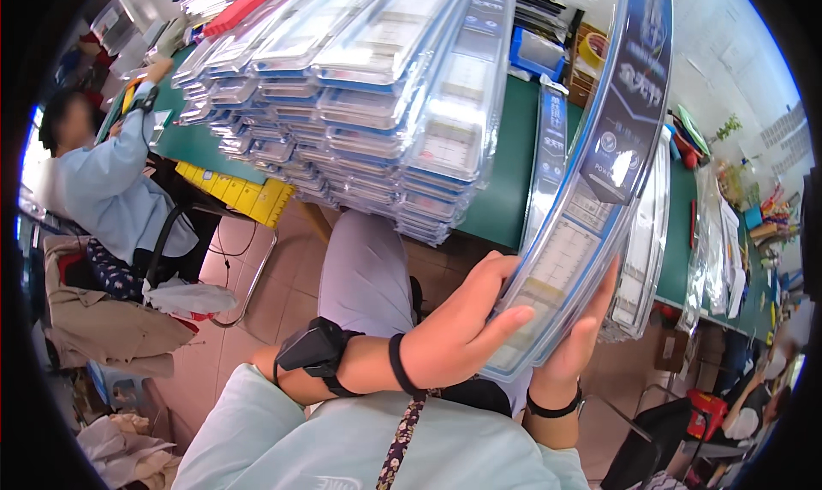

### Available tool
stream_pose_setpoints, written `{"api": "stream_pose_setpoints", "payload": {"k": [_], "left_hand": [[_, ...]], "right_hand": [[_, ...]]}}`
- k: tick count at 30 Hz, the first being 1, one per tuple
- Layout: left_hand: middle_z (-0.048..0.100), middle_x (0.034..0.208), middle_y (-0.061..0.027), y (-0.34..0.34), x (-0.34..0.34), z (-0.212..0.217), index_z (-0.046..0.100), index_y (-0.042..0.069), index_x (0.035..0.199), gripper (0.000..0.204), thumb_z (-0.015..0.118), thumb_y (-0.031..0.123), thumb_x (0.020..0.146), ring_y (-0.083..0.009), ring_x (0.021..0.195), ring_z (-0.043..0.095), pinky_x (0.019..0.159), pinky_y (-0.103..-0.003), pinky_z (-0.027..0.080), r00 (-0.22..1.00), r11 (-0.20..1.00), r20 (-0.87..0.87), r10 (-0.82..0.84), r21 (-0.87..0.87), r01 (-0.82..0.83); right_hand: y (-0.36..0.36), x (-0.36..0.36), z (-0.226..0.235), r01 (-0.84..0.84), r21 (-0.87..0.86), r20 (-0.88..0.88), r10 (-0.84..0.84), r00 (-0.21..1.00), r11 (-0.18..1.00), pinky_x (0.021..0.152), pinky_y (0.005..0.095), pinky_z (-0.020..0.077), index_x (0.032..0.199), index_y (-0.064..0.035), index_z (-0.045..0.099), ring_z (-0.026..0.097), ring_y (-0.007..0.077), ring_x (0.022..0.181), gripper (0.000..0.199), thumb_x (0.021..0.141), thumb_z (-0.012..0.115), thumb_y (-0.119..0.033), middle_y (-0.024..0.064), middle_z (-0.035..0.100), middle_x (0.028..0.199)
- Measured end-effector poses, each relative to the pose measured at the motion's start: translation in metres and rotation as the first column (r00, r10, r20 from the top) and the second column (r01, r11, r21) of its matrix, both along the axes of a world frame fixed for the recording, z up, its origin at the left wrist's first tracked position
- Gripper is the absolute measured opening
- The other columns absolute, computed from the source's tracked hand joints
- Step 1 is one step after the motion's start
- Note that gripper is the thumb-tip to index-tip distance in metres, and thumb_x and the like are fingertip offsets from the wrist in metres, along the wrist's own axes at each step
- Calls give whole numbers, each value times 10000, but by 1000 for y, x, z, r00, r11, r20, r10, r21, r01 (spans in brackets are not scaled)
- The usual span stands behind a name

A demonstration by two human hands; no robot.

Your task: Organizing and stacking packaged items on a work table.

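Head view shows both hands clamped on a long clear plastic package (591, 182) with a dark blue printed card, held upright above the lap, its top cut off by the frame's upper edge. Left hand (458, 332) wraps the package's lower left edge; right hand (572, 349) sits behind it, mostly hidden, only fingers and wrist showing. Stacks of similar clear packages (360, 88) crowd the green counter (505, 190) near its front edge. More packages (644, 242) lean at the counter's edge behind the held one. Another person in a light blue shirt (107, 186) sits at the counter's left end, blurred
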State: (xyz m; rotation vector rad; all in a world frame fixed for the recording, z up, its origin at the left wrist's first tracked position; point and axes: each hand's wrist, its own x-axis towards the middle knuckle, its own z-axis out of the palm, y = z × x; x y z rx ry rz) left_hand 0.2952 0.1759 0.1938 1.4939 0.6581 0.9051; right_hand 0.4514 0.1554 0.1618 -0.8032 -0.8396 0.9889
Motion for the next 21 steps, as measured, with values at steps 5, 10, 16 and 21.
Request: {"api": "stream_pose_setpoints", "payload": {"k": [5,10,16,21], "left_hand": [[428,1045,-192,11,5,-9,397,-67,1180,410,540,190,895,-305,958,462,875,-354,382,982,987,-98,162,0,-163],[433,1109,-155,18,-9,-31,444,-22,1175,432,633,124,816,-275,948,462,819,-327,395,866,830,-157,475,407,-382],[459,1137,-161,38,-44,-31,465,34,1137,576,785,169,677,-285,983,465,818,-377,373,510,92,121,852,924,-372],[427,1152,-187,48,-42,-38,379,-5,1229,746,812,164,645,-321,1039,433,864,-394,359,431,155,65,900,877,-456]], "right_hand": [[18,-8,-4,-169,-29,49,170,984,985,1022,383,340,1436,-56,141,380,247,1252,752,835,565,-210,151,343,1373],[49,-13,-26,-209,-158,-65,201,977,965,979,368,380,1431,-38,146,444,242,1178,734,830,545,-176,161,389,1324],[79,-12,-62,-382,-334,-227,320,920,861,836,321,486,1434,-36,142,553,204,1028,637,872,435,-93,153,473,1234],[97,-21,-84,-306,-390,-169,259,951,869,922,311,423,1425,-9,177,495,210,1117,598,878,413,-64,144,443,1288]]}}
